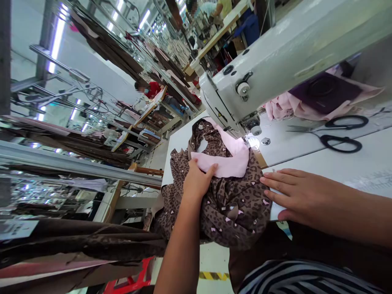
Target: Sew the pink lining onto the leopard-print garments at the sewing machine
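Note:
A brown leopard-print garment (pixel 226 204) with pink specks lies bunched on the white sewing table. On top of it a curved pink fabric piece (pixel 232 163) runs up to the needle area of the sewing machine (pixel 245 90). My left hand (pixel 198 179) grips the lower left part of the pink piece between thumb and fingers. To the right, my right hand (pixel 294 196) lies flat on the table, its fingertips touching the garment's right edge, fingers stretched out with nothing in them.
Black-handled scissors (pixel 343 141) lie right of the needle area. Behind them, pink fabric (pixel 284 106) sits under a dark purple object (pixel 324 92). Hanging dark cloth (pixel 76 241) and a red stool (pixel 131 281) are at lower left. Other people work farther back.

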A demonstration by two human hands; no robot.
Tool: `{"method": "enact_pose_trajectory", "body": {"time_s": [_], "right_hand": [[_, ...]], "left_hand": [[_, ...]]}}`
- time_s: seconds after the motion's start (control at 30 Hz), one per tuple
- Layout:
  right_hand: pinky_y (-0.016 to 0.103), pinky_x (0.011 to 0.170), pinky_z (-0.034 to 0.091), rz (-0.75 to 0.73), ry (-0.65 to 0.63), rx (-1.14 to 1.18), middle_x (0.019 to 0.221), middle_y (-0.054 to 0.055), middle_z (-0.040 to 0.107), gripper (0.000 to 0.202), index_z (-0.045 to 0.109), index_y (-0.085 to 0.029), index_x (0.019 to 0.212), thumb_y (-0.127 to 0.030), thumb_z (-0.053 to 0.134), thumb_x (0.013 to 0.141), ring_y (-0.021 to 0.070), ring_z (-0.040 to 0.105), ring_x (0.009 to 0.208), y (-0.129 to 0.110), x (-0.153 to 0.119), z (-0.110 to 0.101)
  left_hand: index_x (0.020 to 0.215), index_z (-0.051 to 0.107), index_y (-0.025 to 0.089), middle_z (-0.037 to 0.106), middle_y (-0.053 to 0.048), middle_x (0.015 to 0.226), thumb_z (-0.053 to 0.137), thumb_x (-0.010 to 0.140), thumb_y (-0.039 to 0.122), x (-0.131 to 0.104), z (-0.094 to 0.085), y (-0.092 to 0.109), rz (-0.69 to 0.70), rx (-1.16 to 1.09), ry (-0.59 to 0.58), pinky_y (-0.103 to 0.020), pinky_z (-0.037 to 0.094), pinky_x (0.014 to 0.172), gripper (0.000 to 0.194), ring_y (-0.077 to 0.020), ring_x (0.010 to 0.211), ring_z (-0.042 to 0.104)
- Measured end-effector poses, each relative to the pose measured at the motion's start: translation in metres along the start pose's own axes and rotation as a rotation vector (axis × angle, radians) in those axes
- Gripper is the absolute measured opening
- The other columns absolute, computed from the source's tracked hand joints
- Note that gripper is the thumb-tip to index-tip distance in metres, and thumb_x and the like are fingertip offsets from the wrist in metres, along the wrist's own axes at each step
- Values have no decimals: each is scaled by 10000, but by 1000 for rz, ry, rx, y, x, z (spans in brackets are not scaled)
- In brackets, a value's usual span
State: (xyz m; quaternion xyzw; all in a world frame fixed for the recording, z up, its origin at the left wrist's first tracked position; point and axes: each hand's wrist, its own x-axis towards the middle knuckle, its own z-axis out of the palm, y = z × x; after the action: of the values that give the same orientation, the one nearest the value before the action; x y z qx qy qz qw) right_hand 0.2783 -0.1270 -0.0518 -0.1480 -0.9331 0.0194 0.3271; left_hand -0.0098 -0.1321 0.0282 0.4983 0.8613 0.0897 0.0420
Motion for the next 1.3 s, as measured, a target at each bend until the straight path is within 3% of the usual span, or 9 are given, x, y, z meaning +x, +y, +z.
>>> {"method": "enact_pose_trajectory", "body": {"time_s": [0.1, 0.2, 0.4, 0.63, 0.7, 0.83, 1.0, 1.17, 1.3], "right_hand": [[432, 997, 525, 7, 7, 7, 1223, 132, 751, 331, 760, -168, 1060, -456, 739, 897, 295, 686, 1166, 2, -1, 2], [447, 1011, 512, 20, 18, 20, 1215, 131, 754, 399, 755, -172, 1041, -518, 785, 845, 304, 683, 1164, 3, -1, 3], [441, 1034, 488, 52, 7, 63, 1226, 116, 749, 373, 740, -184, 1043, -514, 763, 870, 283, 674, 1163, 4, -1, 2], [467, 1002, 495, 43, -2, 95, 1241, 97, 738, 246, 714, -219, 1120, -261, 665, 883, 272, 665, 1160, 3, 1, 4], [456, 994, 498, 36, 6, 56, 1221, 103, 745, 238, 720, -192, 1080, -201, 637, 857, 268, 674, 1144, 2, 2, 2], [452, 965, 509, 22, 57, 20, 1174, 106, 761, 220, 714, -174, 1029, -170, 606, 837, 263, 693, 1100, 1, 3, -1], [454, 997, 495, 24, 31, 34, 1155, 90, 763, 213, 706, -184, 1032, -162, 611, 842, 263, 684, 1119, 2, 3, -4], [449, 1030, 489, 34, 4, 62, 1078, 91, 768, 119, 719, -185, 956, -201, 642, 866, 269, 679, 1116, 4, 4, -5], [459, 1050, 482, 7, -65, 73, 1219, 145, 741, 228, 744, -160, 1065, -299, 675, 898, 286, 659, 1191, 10, 7, -3]], "left_hand": [[1329, 465, 159, 711, -121, 1036, 858, 715, 388, 12, 14, -6, -4, -174, 80, -386, 565, 796, 764, -296, 908, 728], [1383, 398, 144, 637, -10, 836, 776, 774, 303, 17, 18, -6, 47, -282, 133, -337, 563, 728, 734, -217, 737, 682], [1457, 267, 261, 607, -9, 887, 575, 975, 504, -36, -3, 5, 530, -682, 433, -304, 596, 741, 621, -173, 787, 685], [1465, 339, 300, 747, -35, 1010, 398, 986, 78, -106, 2, 21, 1234, -329, -220, -242, 635, 809, 531, -155, 900, 745], [1454, 367, 261, 733, -59, 1042, 436, 973, 74, -105, 6, 26, 1259, -272, -190, -278, 628, 877, 521, -176, 978, 725], [1377, 482, 148, 667, -176, 1190, 527, 918, 86, -90, 4, 32, 1167, -79, 91, -448, 595, 978, 465, -272, 1130, 659], [1185, 606, 158, 705, -141, 1110, 561, 907, 74, -74, 12, 44, 1008, 106, 87, -404, 639, 819, 294, -257, 956, 683], [1119, 628, 159, 724, -102, 1064, 472, 1013, 111, -49, 25, 43, 1288, 32, 144, -353, 642, 903, 195, -218, 1073, 702], [982, 610, 140, 711, -94, 984, 456, 1029, 103, -31, 16, 31, 1555, 25, 148, -363, 648, 927, 166, -230, 1125, 706]]}}
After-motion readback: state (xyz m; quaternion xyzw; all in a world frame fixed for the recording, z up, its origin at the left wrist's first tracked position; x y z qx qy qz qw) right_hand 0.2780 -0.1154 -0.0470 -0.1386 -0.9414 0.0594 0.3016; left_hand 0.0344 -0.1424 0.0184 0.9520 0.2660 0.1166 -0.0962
